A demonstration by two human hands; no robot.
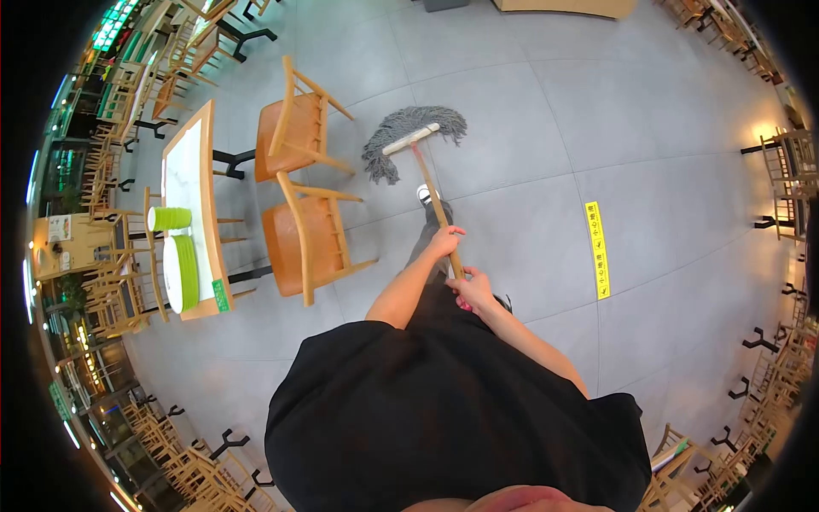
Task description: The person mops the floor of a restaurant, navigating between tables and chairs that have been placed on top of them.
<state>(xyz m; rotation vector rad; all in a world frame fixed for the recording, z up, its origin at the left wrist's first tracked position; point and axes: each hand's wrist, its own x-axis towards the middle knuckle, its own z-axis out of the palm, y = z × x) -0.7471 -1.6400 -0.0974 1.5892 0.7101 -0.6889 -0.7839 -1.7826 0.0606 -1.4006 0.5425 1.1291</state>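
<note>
A mop with a long wooden handle (430, 181) slants forward from my body. Its grey string head (394, 134) lies spread on the floor, with a pale crossbar (411, 138) over the strands. My left hand (444, 242) is wrapped around the handle partway down. Closer to my waist, my right hand (473, 288) grips the handle near its upper end, and something pink shows under its fingers. The tip of a dark shoe with a white toe (424, 194) stands just behind the mop head.
To the left are two wooden chairs with brown seats (293, 130) and a table (207, 205) bearing stacked green-rimmed dishes (186, 275). A yellow warning strip (598, 250) lies on the grey tiled floor (512, 128) at right. More tables and chairs line the edges; a cardboard box (563, 7) is ahead.
</note>
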